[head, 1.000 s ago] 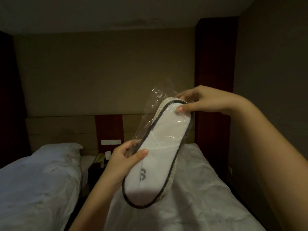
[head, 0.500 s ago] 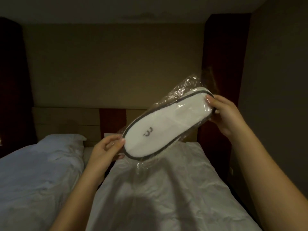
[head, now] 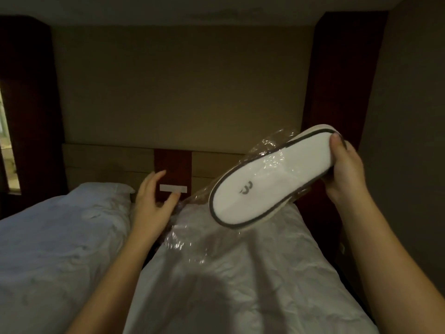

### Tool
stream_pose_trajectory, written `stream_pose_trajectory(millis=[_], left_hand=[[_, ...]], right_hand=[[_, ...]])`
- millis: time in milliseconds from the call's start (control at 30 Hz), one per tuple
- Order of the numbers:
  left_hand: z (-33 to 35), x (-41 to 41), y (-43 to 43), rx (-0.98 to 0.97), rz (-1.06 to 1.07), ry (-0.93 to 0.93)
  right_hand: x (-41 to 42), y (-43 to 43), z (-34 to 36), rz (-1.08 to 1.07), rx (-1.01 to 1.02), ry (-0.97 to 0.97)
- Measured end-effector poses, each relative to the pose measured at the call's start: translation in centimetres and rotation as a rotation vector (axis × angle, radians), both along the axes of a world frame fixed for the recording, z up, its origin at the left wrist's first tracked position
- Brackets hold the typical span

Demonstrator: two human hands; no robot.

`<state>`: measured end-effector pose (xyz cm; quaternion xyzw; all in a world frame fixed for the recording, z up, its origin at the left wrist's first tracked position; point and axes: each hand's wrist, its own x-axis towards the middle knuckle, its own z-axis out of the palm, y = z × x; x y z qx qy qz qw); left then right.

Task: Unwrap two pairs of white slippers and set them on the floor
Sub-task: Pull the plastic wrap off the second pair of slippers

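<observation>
White bedding covers two beds that fill the lower part of the view: the right bed [head: 240,273] runs straight ahead under the arms, its sheet creased and crossed by a dark shadow, and the left bed [head: 55,237] lies beside it with a pillow [head: 101,191] at its head. Between them is a narrow dark gap. Behind both stands a pale wooden headboard [head: 108,162] with a dark red panel [head: 173,165] in the middle that carries a small white label [head: 173,188]. Above it the wall is plain beige, flanked by tall dark red panels on either side.

Raised over the right bed is the pair of white slippers [head: 272,177], held slanting with the far end up to the right and the near end down to the left. The top slipper is white with a dark trim around its edge and a small grey mark printed near the lower end. A clear plastic wrapper [head: 185,227] clings loosely around the middle of the slippers and trails off the lower end, hanging crumpled down to the left.

The right hand [head: 344,169] is clamped on the upper end of the slippers, thumb on top and fingers underneath. The left hand [head: 154,198] is spread with fingers apart, beside the trailing wrapper; whether a fingertip touches the plastic I cannot tell.
</observation>
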<state>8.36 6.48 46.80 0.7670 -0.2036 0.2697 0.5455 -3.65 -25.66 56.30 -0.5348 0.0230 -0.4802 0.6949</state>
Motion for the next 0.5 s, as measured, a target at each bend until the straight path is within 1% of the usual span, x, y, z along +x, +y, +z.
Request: stream_pose_trajectory(millis=[33, 67, 167, 233, 333, 433, 500], left_hand=[[0.5, -0.4, -0.4, 0.032, 0.01, -0.068], [1.0, -0.8, -0.9, 0.051, -0.031, -0.093], [2.3, -1.9, -2.8, 0.135, -0.273, -0.016], [2.6, -2.2, -3.7, 0.131, -0.375, 0.034], [1.7, -1.9, -3.8, 0.105, -0.407, 0.105], [-0.2, -1.2, -3.3, 0.175, -0.445, 0.194], [-0.9, -0.8, -3.1, 0.175, -0.473, 0.25]], right_hand=[[0.2, 0.3, -0.1, -0.001, -0.007, 0.013], [0.5, 0.5, -0.2, 0.003, -0.009, 0.023], [1.0, 1.1, -0.4, 0.011, -0.028, 0.048], [1.1, 1.3, -0.3, 0.015, -0.038, 0.046], [0.8, 0.6, -0.1, -0.028, -0.029, 0.039], [0.6, -0.5, 0.1, -0.077, 0.009, 0.008], [0.6, -0.9, 0.2, -0.097, 0.047, -0.007]])
